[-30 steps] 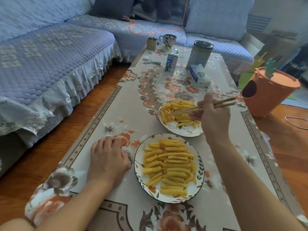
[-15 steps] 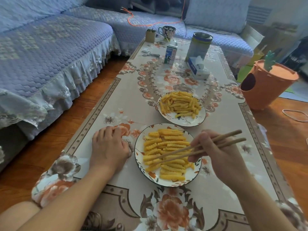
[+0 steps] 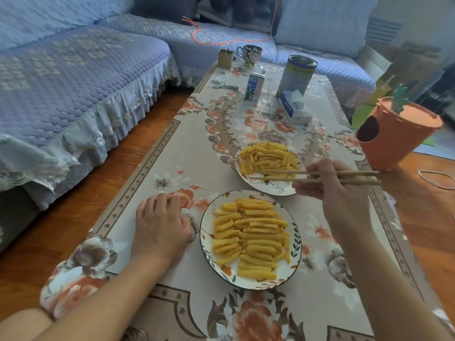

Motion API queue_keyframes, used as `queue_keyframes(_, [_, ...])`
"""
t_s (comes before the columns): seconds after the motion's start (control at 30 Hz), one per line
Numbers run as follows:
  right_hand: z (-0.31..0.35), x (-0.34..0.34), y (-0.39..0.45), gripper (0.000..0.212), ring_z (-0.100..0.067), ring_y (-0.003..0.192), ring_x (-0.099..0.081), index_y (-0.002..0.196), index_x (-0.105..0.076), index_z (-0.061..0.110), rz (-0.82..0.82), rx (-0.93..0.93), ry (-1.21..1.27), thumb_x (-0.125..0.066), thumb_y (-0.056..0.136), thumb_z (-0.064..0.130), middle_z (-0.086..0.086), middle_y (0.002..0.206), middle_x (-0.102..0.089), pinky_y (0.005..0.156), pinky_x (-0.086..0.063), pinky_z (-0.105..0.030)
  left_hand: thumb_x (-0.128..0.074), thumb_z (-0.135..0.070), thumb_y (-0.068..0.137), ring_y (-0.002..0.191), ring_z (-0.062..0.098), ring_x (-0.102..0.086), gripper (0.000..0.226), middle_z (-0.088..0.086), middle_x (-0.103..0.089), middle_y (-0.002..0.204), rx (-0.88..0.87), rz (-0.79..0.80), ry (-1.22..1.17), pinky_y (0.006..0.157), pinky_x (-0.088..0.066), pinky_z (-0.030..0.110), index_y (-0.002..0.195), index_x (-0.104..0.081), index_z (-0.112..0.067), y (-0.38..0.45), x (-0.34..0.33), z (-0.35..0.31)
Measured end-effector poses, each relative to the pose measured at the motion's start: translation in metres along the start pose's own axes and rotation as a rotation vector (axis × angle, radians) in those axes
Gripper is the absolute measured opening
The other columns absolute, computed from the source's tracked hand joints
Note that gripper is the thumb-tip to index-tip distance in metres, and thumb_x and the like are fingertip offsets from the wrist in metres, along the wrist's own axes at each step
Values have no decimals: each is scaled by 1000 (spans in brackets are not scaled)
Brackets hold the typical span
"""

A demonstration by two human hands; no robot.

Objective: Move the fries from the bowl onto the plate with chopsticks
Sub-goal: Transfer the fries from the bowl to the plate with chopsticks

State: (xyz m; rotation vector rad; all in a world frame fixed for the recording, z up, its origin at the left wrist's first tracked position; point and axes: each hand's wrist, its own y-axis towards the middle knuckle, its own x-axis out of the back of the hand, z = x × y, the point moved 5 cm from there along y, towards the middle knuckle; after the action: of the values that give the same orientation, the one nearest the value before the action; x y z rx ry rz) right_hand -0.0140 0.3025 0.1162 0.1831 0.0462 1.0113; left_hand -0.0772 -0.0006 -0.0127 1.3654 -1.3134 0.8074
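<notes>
Swinging back from the near plate point(image 3: 294, 263), her right hand point(image 3: 342, 193) is gripping chopsticks point(image 3: 283, 175), tips parted over the twelve-o'clock bowl point(image 3: 273, 189), seeking fries point(image 3: 267, 156); left hand point(image 3: 161, 226) is resting flat at nine o'clock.

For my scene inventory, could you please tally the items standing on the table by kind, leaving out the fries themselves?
Dishes holding fries: 2 (far bowl, near plate)
Chopsticks: 2, one pair in the right hand
Mug: 1
Tin can: 1
Milk carton: 1
Tissue box: 1
Small brown box: 1
Total: 9
</notes>
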Motion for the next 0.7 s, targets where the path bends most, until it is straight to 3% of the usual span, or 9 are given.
queue_keyframes(0.33, [-41,-56,63,39,-30,65,-74,90,-68,-1,-102,-87,-37,-55,105,33,-29,85,-72,67,-65,-39,-42,-34,86,111,24,-48,42,1,-56,116,1,12,4,108,-38,46,121,-60,-23,2,-1,1])
queue_keyframes(0.5, [-42,-52,60,43,-29,64,-75,92,-68,-5,-104,-112,-72,-54,106,34,-21,78,-72,69,-65,-43,-42,-33,86,111,25,-48,41,3,-56,116,0,4,2,107,-38,46,121,-59,-22,2,0,1])
queue_keyframes(0.7, [-29,-32,44,44,-27,59,-73,86,-66,2,-152,-88,37,-49,107,36,-19,73,-71,68,-65,-43,-40,-33,85,110,27,-49,41,5,-58,115,1,-1,4,106,-40,47,119,-60,-20,1,1,1])
